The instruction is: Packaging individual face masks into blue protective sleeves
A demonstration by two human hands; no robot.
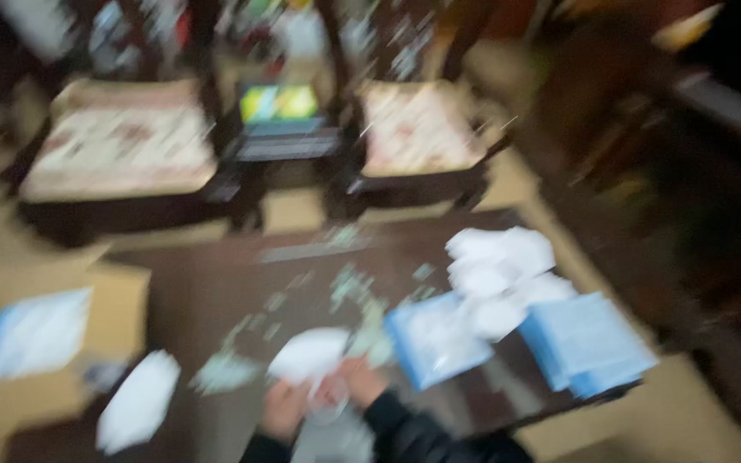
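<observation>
Two blue flat packs, two cushioned dark wooden chairs, one open laptop, one brown cardboard box, and two bare hands; white pieces too blurred to count.

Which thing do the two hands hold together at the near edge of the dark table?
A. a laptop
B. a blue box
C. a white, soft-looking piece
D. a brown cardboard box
C: both hands, left hand and right hand, meet at the white piece; the blue boxes lie apart to the right, the cardboard box stands at the left, and the laptop is far behind the table.
</observation>
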